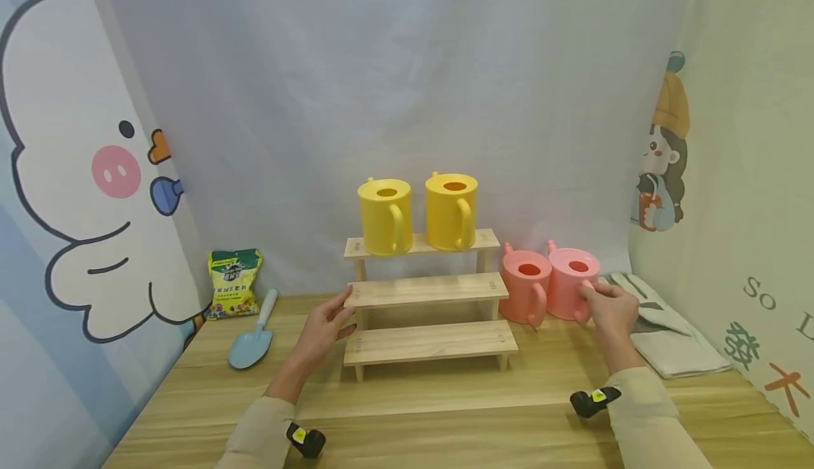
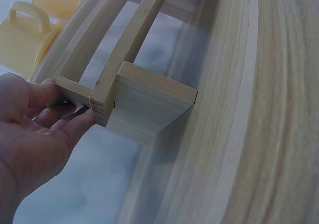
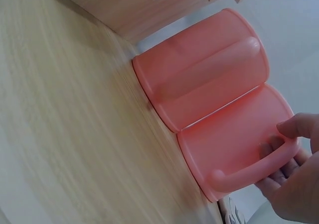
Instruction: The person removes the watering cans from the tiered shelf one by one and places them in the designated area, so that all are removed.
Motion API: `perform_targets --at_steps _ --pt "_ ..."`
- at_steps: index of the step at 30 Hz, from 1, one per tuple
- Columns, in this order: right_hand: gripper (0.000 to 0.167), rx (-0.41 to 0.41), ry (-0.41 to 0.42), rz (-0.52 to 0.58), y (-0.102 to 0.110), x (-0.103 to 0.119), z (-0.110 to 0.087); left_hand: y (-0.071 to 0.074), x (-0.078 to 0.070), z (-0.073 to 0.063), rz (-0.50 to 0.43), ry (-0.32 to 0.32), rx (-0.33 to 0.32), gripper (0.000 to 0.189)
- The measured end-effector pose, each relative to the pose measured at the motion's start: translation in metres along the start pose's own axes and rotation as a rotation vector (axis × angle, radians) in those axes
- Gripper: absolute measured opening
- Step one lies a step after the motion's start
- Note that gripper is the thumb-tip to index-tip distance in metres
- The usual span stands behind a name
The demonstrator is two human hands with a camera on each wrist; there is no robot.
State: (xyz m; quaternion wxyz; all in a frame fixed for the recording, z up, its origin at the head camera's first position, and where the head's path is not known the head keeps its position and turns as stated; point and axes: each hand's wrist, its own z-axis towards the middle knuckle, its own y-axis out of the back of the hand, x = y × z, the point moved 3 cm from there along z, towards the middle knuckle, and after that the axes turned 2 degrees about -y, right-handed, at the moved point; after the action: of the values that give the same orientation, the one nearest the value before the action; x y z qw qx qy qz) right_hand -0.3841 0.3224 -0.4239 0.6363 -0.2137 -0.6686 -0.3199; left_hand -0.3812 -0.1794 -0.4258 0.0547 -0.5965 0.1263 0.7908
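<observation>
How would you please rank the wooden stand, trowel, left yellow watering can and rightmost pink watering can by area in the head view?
1. Wooden stand
2. Left yellow watering can and rightmost pink watering can: too alike to rank
3. Trowel

A coral watering can (image 1: 520,298) and a paler pink watering can (image 1: 563,291) contrast with two yellow watering cans (image 1: 378,223), a pale wood-toned stand (image 1: 427,290), a streaky-grained yellowish table (image 1: 439,430), a light-blue trowel (image 1: 253,342) and a green-and-yellow packet (image 1: 234,285).
</observation>
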Motion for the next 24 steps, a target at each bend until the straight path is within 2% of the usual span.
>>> perform_targets --at_steps 5,10,15,24 --pt "0.049 0.023 0.010 -0.018 0.003 0.001 0.000 0.001 0.002 0.001 0.000 -0.005 0.002 0.056" --pt "0.051 -0.021 0.036 -0.031 0.010 0.006 0.001 0.001 0.002 0.001 -0.004 -0.003 0.003 0.056" --pt "0.051 -0.065 0.060 -0.001 0.018 0.016 0.000 0.001 0.001 0.002 -0.006 -0.003 -0.006 0.055" --pt "0.062 -0.056 0.092 -0.010 0.019 0.035 -0.011 0.000 0.003 0.003 -0.003 0.000 -0.004 0.055"
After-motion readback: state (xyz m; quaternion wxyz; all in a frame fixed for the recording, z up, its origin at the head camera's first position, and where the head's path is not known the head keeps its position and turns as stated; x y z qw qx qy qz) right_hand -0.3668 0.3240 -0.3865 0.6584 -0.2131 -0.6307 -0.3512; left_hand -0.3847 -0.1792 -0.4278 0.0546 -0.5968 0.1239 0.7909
